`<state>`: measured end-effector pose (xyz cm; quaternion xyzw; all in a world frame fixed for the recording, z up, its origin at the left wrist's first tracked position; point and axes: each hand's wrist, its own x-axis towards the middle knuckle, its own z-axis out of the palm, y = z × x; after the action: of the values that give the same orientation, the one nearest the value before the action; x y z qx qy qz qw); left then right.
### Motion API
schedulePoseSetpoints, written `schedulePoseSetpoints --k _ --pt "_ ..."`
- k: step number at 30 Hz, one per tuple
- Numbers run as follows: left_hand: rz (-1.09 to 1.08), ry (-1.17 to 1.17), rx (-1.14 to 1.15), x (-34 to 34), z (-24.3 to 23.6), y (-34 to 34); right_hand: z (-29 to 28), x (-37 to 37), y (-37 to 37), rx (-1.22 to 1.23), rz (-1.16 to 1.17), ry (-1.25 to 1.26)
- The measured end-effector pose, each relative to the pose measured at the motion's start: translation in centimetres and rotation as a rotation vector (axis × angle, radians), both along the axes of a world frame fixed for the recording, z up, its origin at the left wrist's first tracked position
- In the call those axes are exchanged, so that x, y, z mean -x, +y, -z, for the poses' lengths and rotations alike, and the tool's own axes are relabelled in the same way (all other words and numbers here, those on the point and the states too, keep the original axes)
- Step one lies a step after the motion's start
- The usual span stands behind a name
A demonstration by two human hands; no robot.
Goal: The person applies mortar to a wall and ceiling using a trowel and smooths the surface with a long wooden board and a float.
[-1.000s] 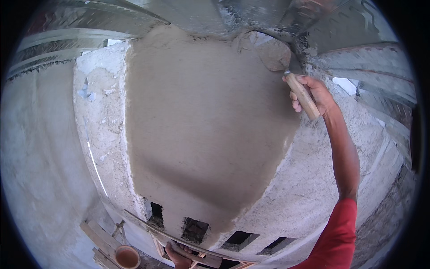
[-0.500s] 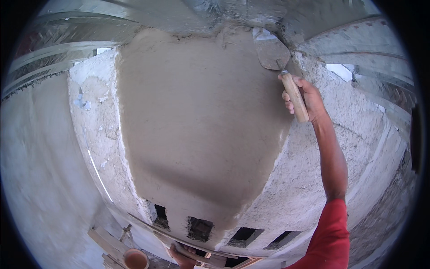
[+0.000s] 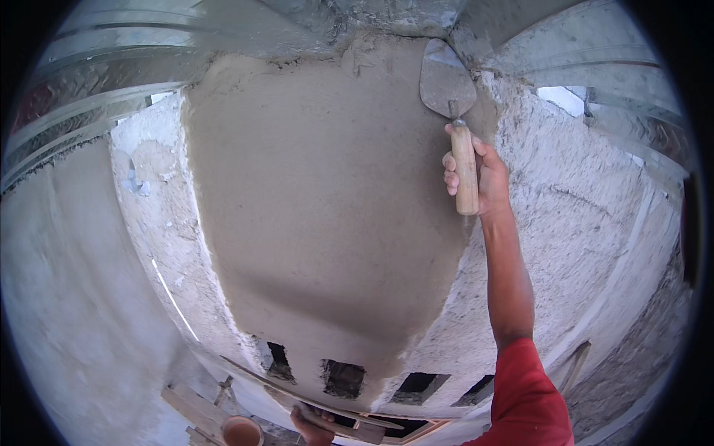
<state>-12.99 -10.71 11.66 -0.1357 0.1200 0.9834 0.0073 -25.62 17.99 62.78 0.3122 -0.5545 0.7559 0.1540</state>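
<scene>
High at the upper right of a wet grey plaster patch [image 3: 320, 171], my right hand [image 3: 491, 178] grips a trowel [image 3: 448, 80] by its wooden handle. The trowel's blade points up and lies against or very near the plaster beside the top corner; I cannot tell whether it touches. At the bottom edge, my left hand [image 3: 311, 427] is closed on a flat wooden piece [image 3: 364, 433], its fingers partly hidden. A long thin strip or edge [image 3: 297, 394] runs just above that hand.
Rough pale wall [image 3: 565, 201] borders the plaster on both sides. Several dark rectangular openings [image 3: 343, 379] line its lower edge. A round reddish container [image 3: 242, 431] and wooden planks [image 3: 195, 410] are at the lower left. Corrugated sheeting [image 3: 134, 44] hangs overhead.
My right hand has shifted left and slightly down with the trowel, whose handle has turned nearly upright. My left hand keeps its hold, a little farther right in the view.
</scene>
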Motion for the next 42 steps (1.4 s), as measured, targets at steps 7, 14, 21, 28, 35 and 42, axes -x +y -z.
schedulePoseSetpoints --k 7,14,21,28,35,42 --pt "-0.011 0.0 -0.01 0.0 0.2 -1.1 3.2 -0.2 0.8 0.107 0.011 -0.01" --pt "-0.034 -0.048 0.064 -0.6 0.1 -3.8 8.2 -3.9 0.9 0.189 0.181 0.034" --pt "-0.105 -0.105 0.09 -0.8 0.5 -6.1 2.6 -7.4 -4.6 -0.396 0.435 0.013" --pt "-0.097 -0.101 0.028 -1.7 0.8 -6.9 -3.4 -4.1 -6.5 -0.706 0.603 -0.012" --pt "-0.076 -0.081 0.015 -2.5 0.2 -6.5 -6.2 -2.6 -5.5 -0.625 0.529 -0.021" --pt "-0.066 -0.134 0.064 -2.3 1.3 -6.2 -5.9 -3.1 -4.1 -0.511 0.521 -0.016"
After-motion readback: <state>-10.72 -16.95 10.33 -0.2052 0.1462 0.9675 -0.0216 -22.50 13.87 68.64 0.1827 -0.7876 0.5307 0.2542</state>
